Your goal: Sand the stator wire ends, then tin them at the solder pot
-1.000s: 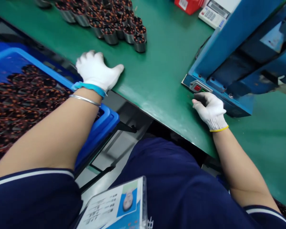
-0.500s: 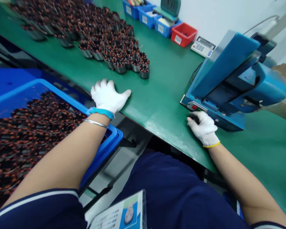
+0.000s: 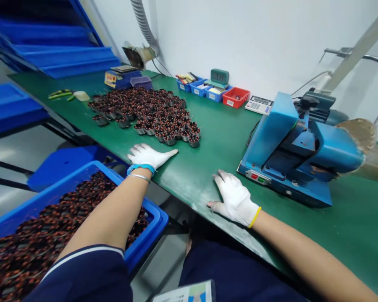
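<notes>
My left hand (image 3: pixel 149 157), in a white glove with a blue band, lies at the front edge of the green table (image 3: pixel 189 180), fingers spread and holding nothing. Just beyond it stands a large group of wound metal cores (image 3: pixel 169 138) with copper-coloured wire. My right hand (image 3: pixel 233 197), gloved in white with a yellow cuff, is over the table near its front edge, fingers apart and nothing in them. To its right is a blue machine (image 3: pixel 283 147) with a red and a green button.
A blue crate (image 3: pixel 97 165) full of similar cores stands below the table at the left. Along the wall are small blue bins (image 3: pixel 198 89), a red bin (image 3: pixel 236 97) and a calculator (image 3: pixel 258 105). Empty blue trays (image 3: pixel 69 58) are stacked at the back left.
The view has tilted up, showing more of the wall and back left. My right hand has moved left, away from the machine's front, and its fingers have spread. My left hand stays at the edge.
</notes>
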The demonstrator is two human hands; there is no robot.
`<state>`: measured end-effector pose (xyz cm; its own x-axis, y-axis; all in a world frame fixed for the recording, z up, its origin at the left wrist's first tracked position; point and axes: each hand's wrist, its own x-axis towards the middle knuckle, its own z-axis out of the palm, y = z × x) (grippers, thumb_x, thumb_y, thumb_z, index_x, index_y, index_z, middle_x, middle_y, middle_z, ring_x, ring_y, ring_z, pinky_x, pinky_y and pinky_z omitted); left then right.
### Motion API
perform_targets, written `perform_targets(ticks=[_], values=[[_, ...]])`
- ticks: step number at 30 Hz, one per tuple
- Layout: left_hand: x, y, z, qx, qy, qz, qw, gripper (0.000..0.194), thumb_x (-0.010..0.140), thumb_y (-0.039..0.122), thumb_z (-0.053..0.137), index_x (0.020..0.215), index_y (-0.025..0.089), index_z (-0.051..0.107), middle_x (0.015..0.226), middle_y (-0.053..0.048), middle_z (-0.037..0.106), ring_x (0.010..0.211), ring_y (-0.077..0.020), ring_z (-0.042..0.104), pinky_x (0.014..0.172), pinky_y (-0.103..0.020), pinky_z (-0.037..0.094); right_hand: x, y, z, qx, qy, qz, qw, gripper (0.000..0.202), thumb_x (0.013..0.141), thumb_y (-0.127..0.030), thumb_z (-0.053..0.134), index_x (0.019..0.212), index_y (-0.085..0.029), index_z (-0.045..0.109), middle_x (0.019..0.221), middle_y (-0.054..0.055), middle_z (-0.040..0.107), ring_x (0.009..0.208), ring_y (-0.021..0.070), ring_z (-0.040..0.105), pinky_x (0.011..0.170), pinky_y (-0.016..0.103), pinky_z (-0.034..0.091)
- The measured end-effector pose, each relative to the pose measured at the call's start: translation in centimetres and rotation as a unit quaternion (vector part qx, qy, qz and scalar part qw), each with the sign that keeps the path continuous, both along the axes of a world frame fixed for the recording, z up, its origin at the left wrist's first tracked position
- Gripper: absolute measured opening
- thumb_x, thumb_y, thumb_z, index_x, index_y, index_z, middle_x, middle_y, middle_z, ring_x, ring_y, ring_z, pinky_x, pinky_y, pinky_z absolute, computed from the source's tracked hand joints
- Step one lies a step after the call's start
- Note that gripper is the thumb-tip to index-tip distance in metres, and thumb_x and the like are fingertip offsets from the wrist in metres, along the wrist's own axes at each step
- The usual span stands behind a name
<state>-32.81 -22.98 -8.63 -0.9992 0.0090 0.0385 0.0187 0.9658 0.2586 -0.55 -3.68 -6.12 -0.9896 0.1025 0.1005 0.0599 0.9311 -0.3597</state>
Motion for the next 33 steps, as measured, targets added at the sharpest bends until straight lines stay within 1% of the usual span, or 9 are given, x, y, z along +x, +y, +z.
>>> perform_targets(ticks=[3,7,10,12,16,19,26,30,33], values=[[-2.0,0.5,-0.1,-0.008,0.001,0.007,1.0,0.177,0.049,0.113,0.055,0.174,-0.008,0.027,0.182,-0.044,0.029,0.171,-0.0607,0.028,0.14,-0.072,0.02,-4.8,-0.5,0.0,-0.027,-0.021,-0.071,0.997,0.109,0.087,-0.061,0.092,0.172,-0.007,0.051,0.182,0.029,0.042,0.168,0.0471,0.043,0.142,0.057,0.032],[-4.3,1.0,-0.6,-0.018,0.005,0.006,1.0,0.179,0.048,0.113,0.057,0.173,-0.012,0.025,0.18,-0.045,0.03,0.17,-0.0632,0.029,0.141,-0.07,0.021,-14.1,0.4,0.0,-0.044,-0.027,-0.157,0.986,0.128,0.085,-0.065,0.092,0.179,-0.001,0.032,0.185,0.034,0.032,0.172,0.0481,0.035,0.144,0.058,0.023],[-5.2,1.0,-0.8,-0.017,0.01,0.008,1.0,0.179,0.049,0.112,0.059,0.174,-0.012,0.02,0.181,-0.046,0.028,0.171,-0.0592,0.029,0.14,-0.069,0.023,-20.6,1.8,0.0,-0.051,-0.043,-0.201,0.977,0.149,0.072,-0.064,0.101,0.18,0.003,0.022,0.185,0.039,0.025,0.175,0.0507,0.027,0.146,0.06,0.013],[-5.6,0.8,-0.9,-0.016,0.009,0.01,1.0,0.179,0.049,0.111,0.06,0.173,-0.012,0.019,0.18,-0.046,0.028,0.172,-0.0578,0.029,0.14,-0.068,0.023,-23.9,2.5,0.1,-0.053,-0.054,-0.201,0.977,0.16,0.063,-0.063,0.105,0.181,0.002,0.018,0.186,0.039,0.022,0.176,0.0509,0.024,0.146,0.06,0.01],[-6.6,0.1,-0.6,-0.009,0.004,0.014,1.0,0.178,0.05,0.108,0.064,0.173,-0.012,0.017,0.179,-0.047,0.029,0.171,-0.0581,0.029,0.14,-0.068,0.022,-27.8,2.9,0.6,-0.056,-0.072,-0.156,0.984,0.169,0.054,-0.061,0.109,0.183,-0.006,0.015,0.189,0.034,0.021,0.179,0.0443,0.02,0.148,0.052,0.009],[-8.3,-1.1,-0.2,-0.004,-0.001,0.025,1.0,0.176,0.053,0.105,0.066,0.173,-0.013,0.013,0.178,-0.05,0.027,0.172,-0.0599,0.026,0.139,-0.069,0.021,-29.9,1.7,1.1,-0.061,-0.09,-0.139,0.984,0.173,0.049,-0.055,0.112,0.183,-0.006,0.016,0.188,0.034,0.023,0.179,0.0436,0.021,0.148,0.051,0.012],[-14.7,-4.9,0.1,0.01,-0.033,0.019,0.999,0.17,0.057,0.1,0.073,0.178,-0.003,0.012,0.183,-0.044,0.025,0.175,-0.0574,0.022,0.139,-0.072,0.02,-36.8,-2.9,1.8,-0.065,-0.112,-0.2,0.971,0.171,0.048,-0.067,0.11,0.181,-0.011,0.019,0.187,0.039,0.015,0.177,0.0556,0.017,0.143,0.068,0.019],[-18.5,-5.5,-0.1,0.015,-0.041,0.031,0.999,0.175,0.055,0.101,0.073,0.177,-0.008,0.011,0.183,-0.045,0.023,0.175,-0.0575,0.021,0.141,-0.072,0.018,-40.6,-4.9,1.4,-0.065,-0.113,-0.246,0.96,0.17,0.052,-0.074,0.106,0.182,-0.013,0.014,0.187,0.038,0.014,0.176,0.0596,0.016,0.139,0.075,0.023],[-21.1,-5.6,0.0,0.017,-0.042,0.029,0.999,0.178,0.054,0.099,0.074,0.175,-0.014,0.009,0.183,-0.046,0.02,0.176,-0.0564,0.021,0.143,-0.068,0.016,-43.4,-5.9,1.3,-0.065,-0.111,-0.269,0.954,0.169,0.054,-0.071,0.107,0.182,-0.01,0.014,0.186,0.041,0.011,0.175,0.0613,0.016,0.139,0.075,0.023]])
